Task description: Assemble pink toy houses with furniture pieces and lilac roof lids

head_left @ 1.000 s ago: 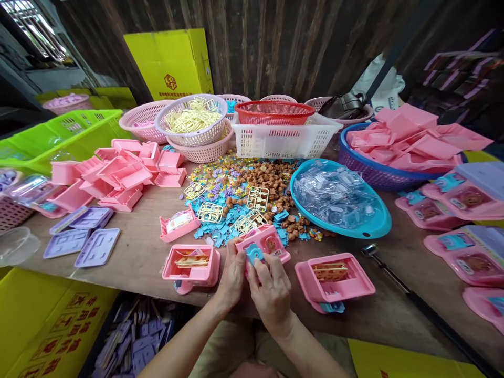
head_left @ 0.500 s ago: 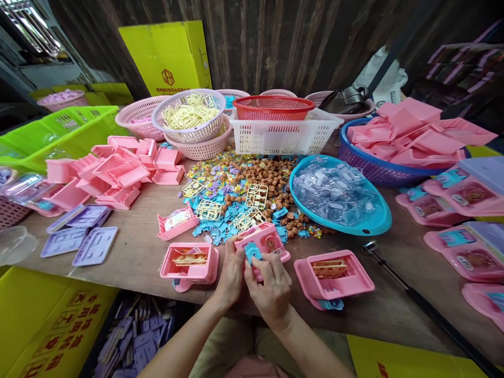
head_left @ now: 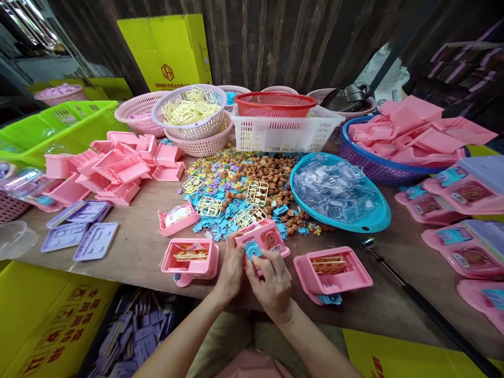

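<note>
Setting: wooden worktop [head_left: 134,252] against a dark plank wall, crowded with baskets and loose plastic toy parts.
Left hand [head_left: 232,270]: grip pinching the near left corner of the pink toy tray [head_left: 264,239], steadying it just above the worktop edge.
Right hand [head_left: 273,286]: fingers pressed together on the blue piece [head_left: 252,250] seated at the front of that tray.
Change: over the last second both hands have kept their places; the tray sits slightly nearer the body and the right fingers have curled further over the blue piece.
Meaning: by my reading the blue piece is being pushed home and is nearly seated, not yet let go.
Left of hands: 1 pink box [head_left: 191,258] with a yellow part inside.
Right of hands: 1 more pink box [head_left: 333,270], also loaded.
Behind: heap of blue, brown and yellow small parts [head_left: 244,191]; blue bowl of clear covers [head_left: 340,194]; pile of pink boxes [head_left: 118,168].
Far left: 3 purple lids [head_left: 81,231].
Far right: finished pink trays [head_left: 464,197] in a row.
</note>
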Tool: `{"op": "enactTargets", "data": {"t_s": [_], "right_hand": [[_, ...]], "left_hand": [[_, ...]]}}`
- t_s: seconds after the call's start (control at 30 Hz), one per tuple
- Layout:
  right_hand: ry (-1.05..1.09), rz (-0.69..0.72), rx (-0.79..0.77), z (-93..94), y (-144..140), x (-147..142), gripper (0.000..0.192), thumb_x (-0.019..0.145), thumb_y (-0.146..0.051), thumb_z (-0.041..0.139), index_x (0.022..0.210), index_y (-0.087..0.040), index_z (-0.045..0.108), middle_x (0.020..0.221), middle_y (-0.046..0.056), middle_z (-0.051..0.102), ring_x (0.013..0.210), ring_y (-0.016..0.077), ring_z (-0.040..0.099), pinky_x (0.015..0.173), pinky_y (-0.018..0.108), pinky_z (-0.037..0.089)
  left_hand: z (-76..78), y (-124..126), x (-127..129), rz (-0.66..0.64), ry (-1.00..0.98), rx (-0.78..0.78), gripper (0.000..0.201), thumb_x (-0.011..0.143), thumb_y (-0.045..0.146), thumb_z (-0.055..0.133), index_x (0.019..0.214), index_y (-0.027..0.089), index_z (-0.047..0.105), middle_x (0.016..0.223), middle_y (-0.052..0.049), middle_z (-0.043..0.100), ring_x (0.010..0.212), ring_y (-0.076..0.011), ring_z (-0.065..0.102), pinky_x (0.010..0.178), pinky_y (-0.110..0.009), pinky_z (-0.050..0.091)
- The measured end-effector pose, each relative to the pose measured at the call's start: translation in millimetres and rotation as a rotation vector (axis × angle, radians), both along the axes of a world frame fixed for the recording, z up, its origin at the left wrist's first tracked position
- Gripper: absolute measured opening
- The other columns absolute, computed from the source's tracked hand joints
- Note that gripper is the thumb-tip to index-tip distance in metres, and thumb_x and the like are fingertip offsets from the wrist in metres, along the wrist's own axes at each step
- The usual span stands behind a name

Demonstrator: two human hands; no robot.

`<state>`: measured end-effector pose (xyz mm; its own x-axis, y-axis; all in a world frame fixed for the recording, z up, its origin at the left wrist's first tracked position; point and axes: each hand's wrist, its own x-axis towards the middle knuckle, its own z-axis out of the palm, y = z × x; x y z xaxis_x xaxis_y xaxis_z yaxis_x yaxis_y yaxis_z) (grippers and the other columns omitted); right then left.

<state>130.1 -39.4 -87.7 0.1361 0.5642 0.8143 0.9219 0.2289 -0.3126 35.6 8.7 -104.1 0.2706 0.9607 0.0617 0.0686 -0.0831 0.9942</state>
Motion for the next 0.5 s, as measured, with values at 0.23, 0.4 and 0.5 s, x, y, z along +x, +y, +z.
{"op": "enactTargets", "data": {"t_s": [0.23, 0.4, 0.5], "right_hand": [[0.046, 0.008, 0.010, 3.8, 3.0, -1.7, 0.003, 0.081, -0.017, 0.058, 0.083, -0.018, 0.056, 0.072, 0.005, 0.061, 0.067, 0.0150, 0.062, 0.061, 0.025, 0.052], [-0.028, -0.040, 0.019, 0.8, 3.5, -2.7, 0.003, 0.083, -0.015, 0.056, 0.084, -0.019, 0.056, 0.076, 0.006, 0.061, 0.070, 0.0165, 0.061, 0.065, 0.028, 0.053], [-0.029, -0.032, 0.006, -1.1, 1.4, -1.5, 0.005, 0.082, -0.015, 0.057, 0.084, -0.019, 0.056, 0.078, 0.006, 0.061, 0.072, 0.0171, 0.061, 0.065, 0.028, 0.052]], "left_hand": [[2.5, -2.1, 0.4, -0.005, 0.005, -0.018, 0.037, 0.092, 0.053, 0.029, 0.111, 0.023, 0.038, 0.099, -0.004, 0.050, 0.091, -0.0167, 0.050, 0.086, -0.031, 0.041], [2.3, -1.0, 0.1, -0.021, -0.033, 0.001, 0.034, 0.093, 0.050, 0.029, 0.109, 0.023, 0.041, 0.101, -0.003, 0.050, 0.093, -0.0162, 0.049, 0.088, -0.031, 0.040], [4.0, -1.2, -0.6, -0.037, -0.021, 0.011, 0.035, 0.093, 0.050, 0.028, 0.110, 0.022, 0.041, 0.106, -0.004, 0.050, 0.096, -0.0163, 0.048, 0.089, -0.031, 0.040]]}}
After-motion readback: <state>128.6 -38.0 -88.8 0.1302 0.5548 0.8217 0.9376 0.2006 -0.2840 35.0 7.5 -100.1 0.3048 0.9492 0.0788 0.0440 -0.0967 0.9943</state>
